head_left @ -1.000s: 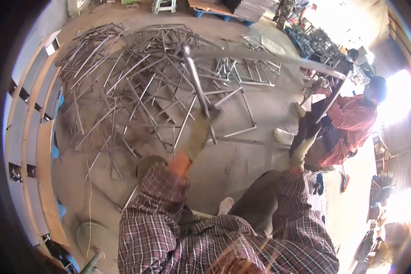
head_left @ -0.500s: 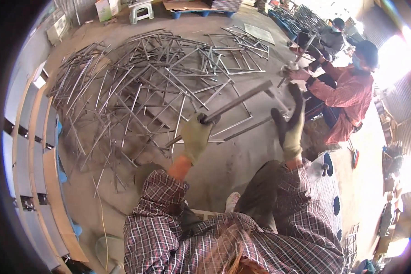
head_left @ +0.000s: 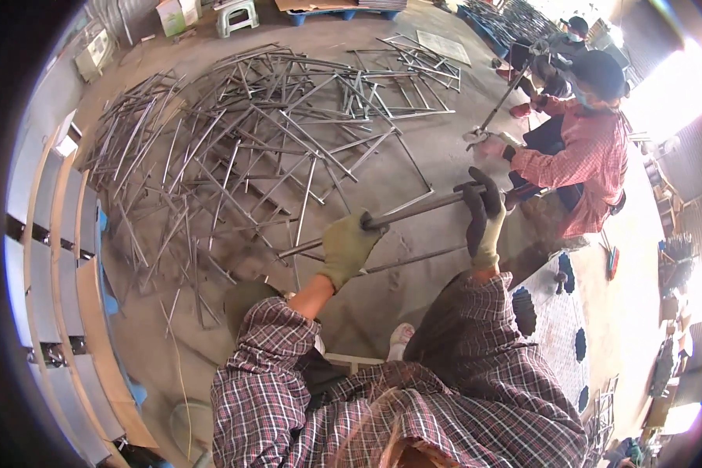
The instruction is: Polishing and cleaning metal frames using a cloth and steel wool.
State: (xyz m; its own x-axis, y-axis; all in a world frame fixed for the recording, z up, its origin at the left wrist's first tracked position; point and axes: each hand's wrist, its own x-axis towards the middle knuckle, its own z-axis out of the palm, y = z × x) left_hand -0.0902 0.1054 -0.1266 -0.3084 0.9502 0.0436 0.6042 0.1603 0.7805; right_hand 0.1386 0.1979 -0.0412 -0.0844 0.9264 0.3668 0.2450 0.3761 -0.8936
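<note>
My left hand (head_left: pixel 352 248), in a pale glove with dark palm and fingers, is closed around a grey metal tube (head_left: pixel 421 209). The tube slants up to the right in front of me, and its lower left end sticks out past my wrist. At the other end, my right hand (head_left: pixel 485 222), gloved alike, has its fingers bent about the tube, partly hiding it. A second bar (head_left: pixel 417 260) runs below, roughly parallel; I cannot tell if it is joined to the held tube. Beyond my hands lies a tangled pile of welded metal frames (head_left: pixel 281 132) on the floor.
A co-worker in a red checked shirt (head_left: pixel 577 168) sits close on my right, holding a metal rod (head_left: pixel 507 105); another person (head_left: pixel 565 51) is behind. Grey panels with wooden strips (head_left: pixel 58 257) stand at left. A perforated metal surface (head_left: pixel 554 327) is beside my right arm. A white stool (head_left: pixel 235 17) stands far back.
My right hand has gone from spread fingers beside the tube to bent fingers at its right end. The tube's right end has dropped, and my left hand has shifted slightly right.
</note>
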